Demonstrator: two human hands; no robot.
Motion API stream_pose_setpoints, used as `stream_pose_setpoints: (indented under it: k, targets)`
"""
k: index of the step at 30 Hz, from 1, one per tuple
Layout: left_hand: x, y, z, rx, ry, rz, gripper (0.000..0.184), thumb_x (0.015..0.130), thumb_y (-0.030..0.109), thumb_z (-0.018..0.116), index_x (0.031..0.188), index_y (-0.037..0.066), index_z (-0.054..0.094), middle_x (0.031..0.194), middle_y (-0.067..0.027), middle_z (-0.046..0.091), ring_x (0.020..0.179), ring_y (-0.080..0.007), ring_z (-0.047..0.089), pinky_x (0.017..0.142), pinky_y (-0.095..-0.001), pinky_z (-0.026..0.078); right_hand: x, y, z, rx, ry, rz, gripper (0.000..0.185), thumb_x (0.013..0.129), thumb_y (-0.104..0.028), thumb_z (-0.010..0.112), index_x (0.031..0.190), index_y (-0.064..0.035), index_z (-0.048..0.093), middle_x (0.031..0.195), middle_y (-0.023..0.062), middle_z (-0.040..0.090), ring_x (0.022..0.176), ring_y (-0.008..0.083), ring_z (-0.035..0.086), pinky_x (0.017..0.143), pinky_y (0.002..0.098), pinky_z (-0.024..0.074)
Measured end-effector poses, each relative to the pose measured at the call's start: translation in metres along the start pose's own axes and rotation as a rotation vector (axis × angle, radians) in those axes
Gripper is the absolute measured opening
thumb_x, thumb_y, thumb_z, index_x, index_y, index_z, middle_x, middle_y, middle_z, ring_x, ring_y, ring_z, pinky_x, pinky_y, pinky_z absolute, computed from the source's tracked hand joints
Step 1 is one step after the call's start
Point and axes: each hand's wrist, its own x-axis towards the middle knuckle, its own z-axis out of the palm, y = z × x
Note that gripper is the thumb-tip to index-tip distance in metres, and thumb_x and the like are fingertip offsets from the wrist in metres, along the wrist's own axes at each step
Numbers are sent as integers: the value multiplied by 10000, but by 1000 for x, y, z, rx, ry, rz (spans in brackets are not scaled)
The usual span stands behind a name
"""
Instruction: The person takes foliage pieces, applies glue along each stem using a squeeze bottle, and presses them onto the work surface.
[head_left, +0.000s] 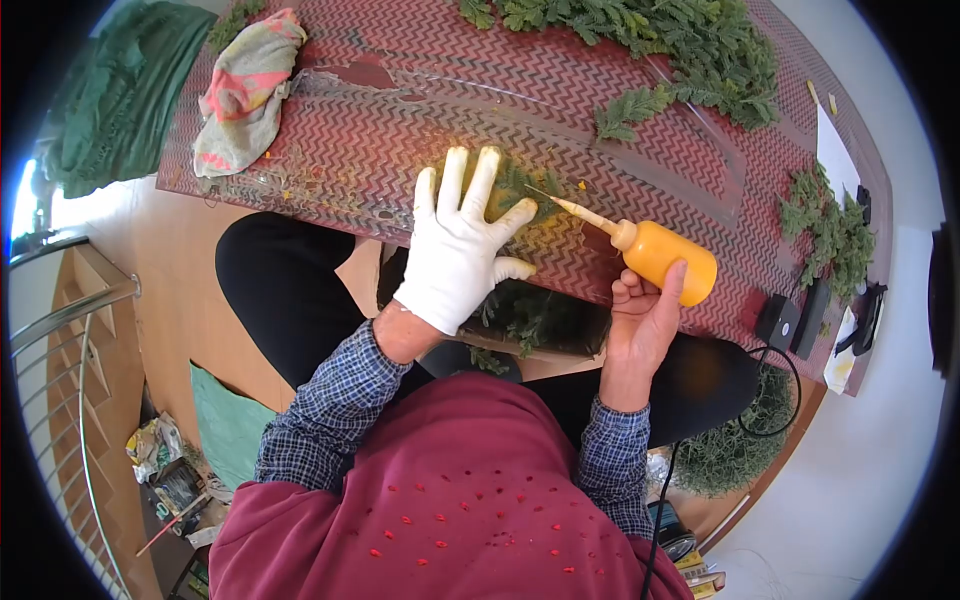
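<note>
A white glove with yellow-stained fingertips covers my left hand (458,235). Its fingers are spread over the near part of the table, beside a small green artificial sprig (518,180); the index finger reaches the sprig, but whether it presses on it I cannot make out. My right hand (645,318), bare, grips an orange squeeze bottle (676,262) around its base. The bottle is tilted, its long thin nozzle (580,210) pointing left, with the needle tip over the sprig.
A patterned red table cover (400,130) bears yellow smears and scraps. Green branches (690,50) are heaped at the back, with more foliage (828,225) at the right. A stained cloth (248,95) lies at the left. Under the table edge stands a box (555,315) holding greenery.
</note>
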Motion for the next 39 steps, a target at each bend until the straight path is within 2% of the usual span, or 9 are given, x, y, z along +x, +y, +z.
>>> stream_pose_setpoints:
  k: [4, 8, 14, 16, 22, 28, 31, 39]
  targets:
    - [6, -10, -8, 37, -29, 81, 677, 625, 528, 741, 1247, 292, 617, 1502, -201, 273, 1372, -448, 232, 1104, -576, 196, 1, -7, -6, 43, 5, -8, 392, 942, -347, 597, 1141, -10, 567, 912, 93, 667, 664, 127, 615, 564, 245, 531]
    - [12, -24, -4, 14, -122, 191, 648, 703, 553, 672, 1287, 286, 585, 1470, -193, 343, 1366, -416, 271, 1107, -562, 199, 2, -9, -10, 64, 8, -8, 380, 943, -340, 597, 1135, -13, 573, 904, 92, 666, 654, 125, 615, 564, 244, 530]
    - [9, -8, -7, 23, -206, 55, 628, 733, 559, 652, 1299, 296, 575, 1453, -224, 359, 1325, -438, 322, 1073, -549, 251, 3, -8, -7, 27, -35, 4, 331, 952, -305, 590, 1092, -5, 577, 873, 85, 664, 621, 125, 617, 560, 252, 536]
    - [6, -6, 2, 82, -122, 19, 623, 743, 576, 644, 1309, 329, 563, 1448, -270, 339, 1310, -481, 316, 1066, -541, 258, 3, -6, -3, 9, -47, -17, 318, 956, -294, 585, 1083, -3, 576, 868, 84, 664, 620, 126, 620, 559, 255, 539]
    - [10, -7, 5, 109, -133, -32, 621, 731, 600, 651, 1306, 388, 554, 1442, -333, 298, 1326, -534, 262, 1088, -566, 208, 7, 9, 6, -20, -83, -31, 282, 961, -262, 577, 1071, -2, 578, 856, 85, 667, 628, 121, 629, 563, 257, 554]
    - [9, -6, 6, 109, -152, -55, 626, 729, 619, 632, 1313, 415, 537, 1465, -302, 295, 1334, -529, 247, 1090, -592, 169, 9, 17, 16, -54, -87, -21, 262, 956, -245, 587, 1054, -2, 588, 853, 83, 666, 627, 126, 635, 561, 255, 562]
    - [9, -6, 6, 80, -143, -64, 633, 718, 599, 661, 1306, 391, 553, 1459, -325, 279, 1348, -529, 229, 1104, -569, 169, 12, 20, 18, -70, -82, -19, 261, 953, -240, 593, 1055, -1, 586, 848, 82, 664, 622, 131, 637, 557, 259, 567]
    - [7, -7, 8, 52, -99, -65, 636, 707, 576, 681, 1302, 391, 557, 1457, -311, 289, 1350, -513, 234, 1103, -568, 173, 13, 28, 26, -66, -64, -42, 259, 942, -231, 609, 1076, -12, 570, 861, 89, 661, 620, 143, 638, 555, 267, 571]
